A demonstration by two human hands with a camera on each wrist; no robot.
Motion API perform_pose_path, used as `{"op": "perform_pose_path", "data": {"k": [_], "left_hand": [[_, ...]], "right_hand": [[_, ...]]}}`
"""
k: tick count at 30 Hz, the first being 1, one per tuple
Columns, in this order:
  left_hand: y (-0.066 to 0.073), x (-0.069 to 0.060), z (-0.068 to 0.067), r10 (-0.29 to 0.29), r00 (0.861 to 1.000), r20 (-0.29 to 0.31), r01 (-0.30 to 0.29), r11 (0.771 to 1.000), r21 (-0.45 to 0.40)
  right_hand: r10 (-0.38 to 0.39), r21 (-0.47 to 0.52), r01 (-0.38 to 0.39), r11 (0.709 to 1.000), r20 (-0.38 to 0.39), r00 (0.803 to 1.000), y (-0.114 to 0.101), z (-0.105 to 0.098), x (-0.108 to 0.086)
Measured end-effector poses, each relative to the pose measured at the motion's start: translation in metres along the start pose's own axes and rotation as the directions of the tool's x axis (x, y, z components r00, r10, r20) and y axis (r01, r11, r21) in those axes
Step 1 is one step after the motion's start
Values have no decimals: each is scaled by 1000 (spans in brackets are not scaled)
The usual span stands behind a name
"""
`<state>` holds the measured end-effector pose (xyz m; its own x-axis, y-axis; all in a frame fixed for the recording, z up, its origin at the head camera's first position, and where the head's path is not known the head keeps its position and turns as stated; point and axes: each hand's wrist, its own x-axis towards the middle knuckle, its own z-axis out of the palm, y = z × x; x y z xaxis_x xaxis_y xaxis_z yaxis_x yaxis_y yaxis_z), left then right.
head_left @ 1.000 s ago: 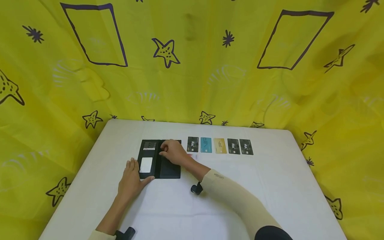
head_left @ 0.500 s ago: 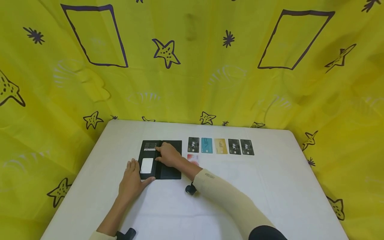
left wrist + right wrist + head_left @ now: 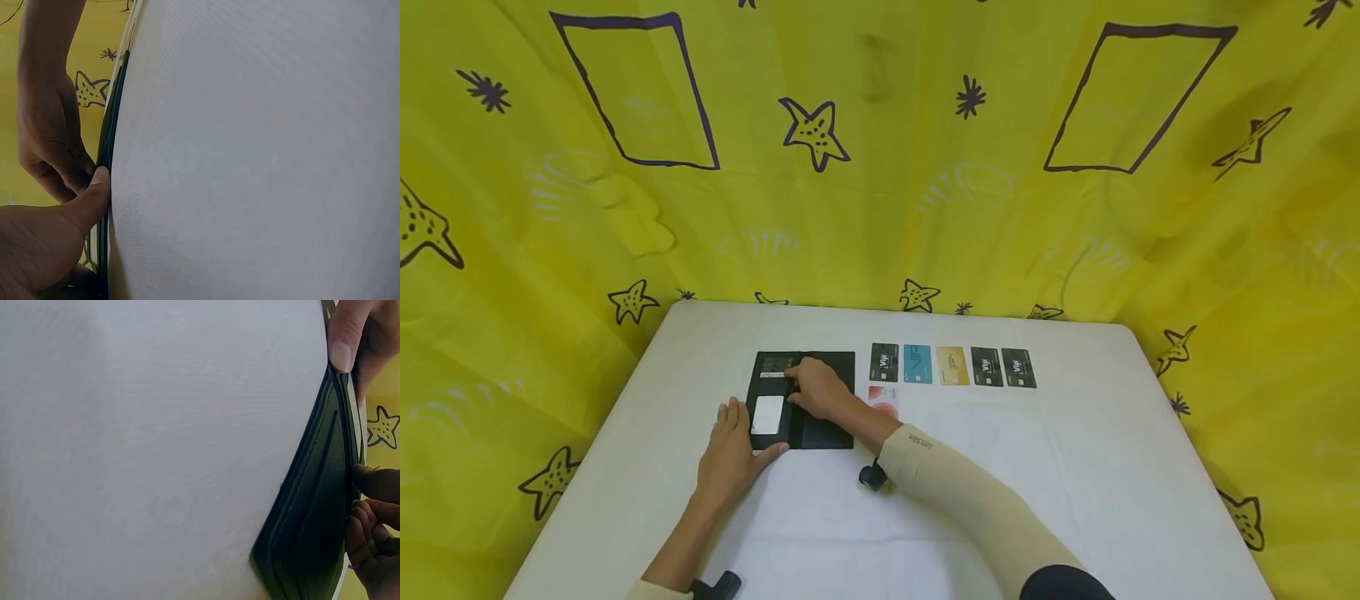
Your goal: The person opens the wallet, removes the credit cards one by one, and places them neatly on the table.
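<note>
A black wallet (image 3: 824,435) lies spread flat on the table. Its left panel has a white rectangle (image 3: 767,415) low down and slots at the top, where a card's pale strip (image 3: 772,375) shows. My left hand (image 3: 727,446) rests along the wallet's left side, fingers straight, thumb (image 3: 97,187) on the near edge. Over the wallet's middle, my right hand (image 3: 822,390) touches the upper left slots with an extended index finger, its other fingers curled beneath. The right wrist view shows the right fingers (image 3: 369,528) against the wallet; any grip on a card is hidden.
Right of the wallet, several cards lie in a row: a black card (image 3: 883,362), a blue card (image 3: 917,364), a gold card (image 3: 952,366) and more black ones (image 3: 987,367). A red-and-white card (image 3: 883,400) sits below, partly behind my right wrist. A yellow curtain (image 3: 880,208) hangs behind the table.
My right hand has moved left from the wallet's right panel to the upper left slots, uncovering more of the red-and-white card. The left hand has stayed in place.
</note>
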<state>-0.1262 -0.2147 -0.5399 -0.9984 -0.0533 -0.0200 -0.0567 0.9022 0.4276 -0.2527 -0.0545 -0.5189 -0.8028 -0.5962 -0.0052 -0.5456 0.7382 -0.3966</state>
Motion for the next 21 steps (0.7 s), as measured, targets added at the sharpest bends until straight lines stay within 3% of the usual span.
{"op": "perform_pose_path", "data": {"k": [9, 15, 21], "left_hand": [[0, 2, 1, 1, 1000, -1, -1, 1000, 6], [-1, 0, 1, 4, 1000, 7, -4, 1000, 4], [0, 0, 0, 9, 1000, -8, -9, 1000, 1]], "right_hand": [[53, 212, -46, 976, -24, 998, 0, 0, 1], [109, 385, -69, 920, -83, 991, 4, 2, 3], [193, 467, -121, 876, -110, 975, 5, 4, 12]]}}
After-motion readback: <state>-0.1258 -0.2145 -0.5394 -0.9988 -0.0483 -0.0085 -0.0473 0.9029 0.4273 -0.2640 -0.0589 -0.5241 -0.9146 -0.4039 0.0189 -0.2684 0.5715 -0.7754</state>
